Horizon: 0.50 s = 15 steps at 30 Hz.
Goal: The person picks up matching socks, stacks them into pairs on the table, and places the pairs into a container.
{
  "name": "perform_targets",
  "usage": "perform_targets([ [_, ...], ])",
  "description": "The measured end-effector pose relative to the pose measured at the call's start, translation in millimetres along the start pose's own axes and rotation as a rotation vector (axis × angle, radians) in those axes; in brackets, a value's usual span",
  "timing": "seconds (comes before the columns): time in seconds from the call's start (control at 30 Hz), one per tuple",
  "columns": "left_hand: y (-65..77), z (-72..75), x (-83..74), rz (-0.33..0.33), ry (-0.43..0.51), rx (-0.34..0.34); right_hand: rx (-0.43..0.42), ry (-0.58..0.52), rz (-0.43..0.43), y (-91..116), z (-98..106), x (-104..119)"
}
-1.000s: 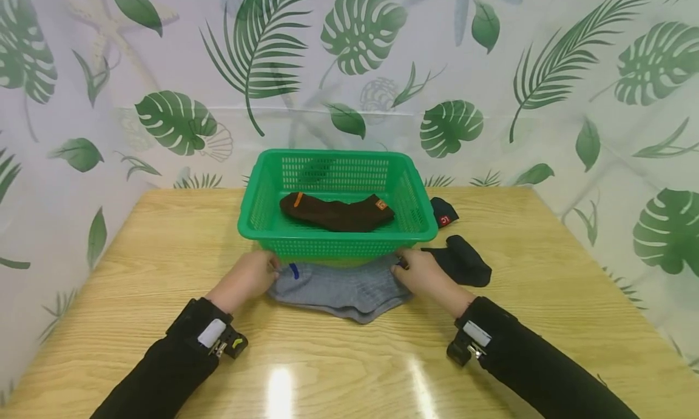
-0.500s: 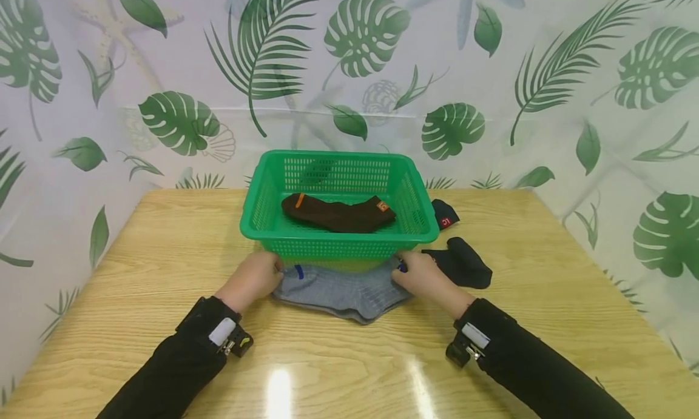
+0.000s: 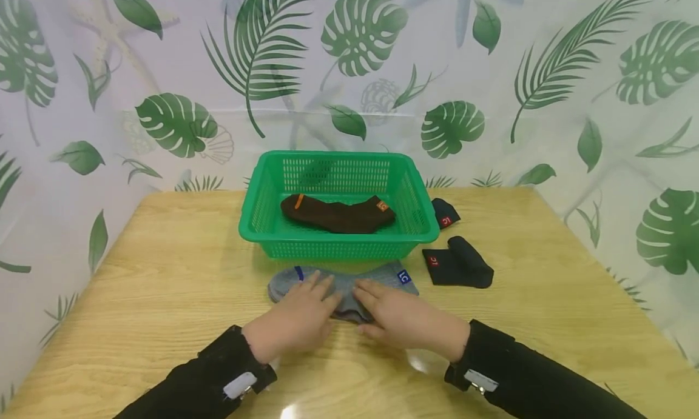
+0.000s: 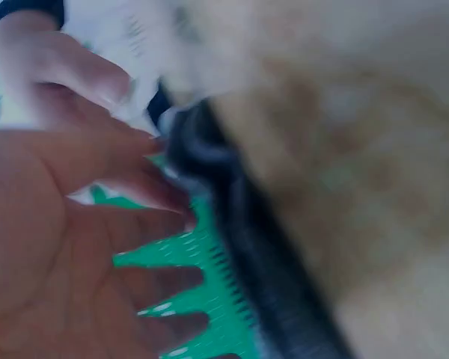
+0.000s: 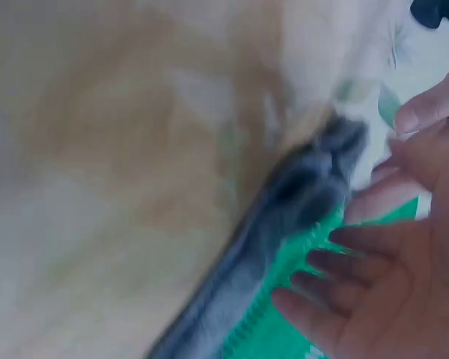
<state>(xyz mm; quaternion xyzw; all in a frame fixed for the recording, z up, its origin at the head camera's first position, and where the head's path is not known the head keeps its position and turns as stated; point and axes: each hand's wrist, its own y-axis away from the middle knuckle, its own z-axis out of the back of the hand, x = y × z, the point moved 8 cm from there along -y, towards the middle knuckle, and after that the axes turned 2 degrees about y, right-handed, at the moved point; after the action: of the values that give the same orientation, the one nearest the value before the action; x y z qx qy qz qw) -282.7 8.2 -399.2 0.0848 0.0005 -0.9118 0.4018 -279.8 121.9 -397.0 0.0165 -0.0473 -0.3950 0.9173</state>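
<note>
A pair of grey socks [image 3: 382, 278] lies flat on the table in front of the green basket, one sock on the other, with a blue toe stripe at left and a blue label at the right cuff. My left hand [image 3: 303, 313] rests over the left-middle part, fingers extended. Over the middle, my right hand [image 3: 401, 316] also spreads its straight fingers on the fabric. The wrist views show both palms, the left hand [image 4: 82, 239] and right hand [image 5: 396, 262], with fingers unbent by the dark edge of the socks. Part of the socks is hidden under the hands.
Behind the socks stands a green plastic basket [image 3: 338, 249] holding brown socks [image 3: 338, 216] with orange marks. To its right lie a folded black sock [image 3: 464, 264] and another dark sock [image 3: 445, 213], partly hidden by the basket. A leaf-patterned cloth [image 3: 349, 61] hangs behind the table.
Both hands have let go of the ends of the grey socks and moved inward and nearer, onto the middle of the pair. The blue label at the cuff now shows.
</note>
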Motion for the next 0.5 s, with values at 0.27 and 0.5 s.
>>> perform_targets([
  [0.27,3.1,-33.5,5.1,0.017,0.187,0.287,0.288,-0.25,-0.007,9,-35,2],
  [0.5,13.7,-36.9,14.7,-0.028,0.189,0.312,0.305,-0.278,0.018,16,-41,-6],
])
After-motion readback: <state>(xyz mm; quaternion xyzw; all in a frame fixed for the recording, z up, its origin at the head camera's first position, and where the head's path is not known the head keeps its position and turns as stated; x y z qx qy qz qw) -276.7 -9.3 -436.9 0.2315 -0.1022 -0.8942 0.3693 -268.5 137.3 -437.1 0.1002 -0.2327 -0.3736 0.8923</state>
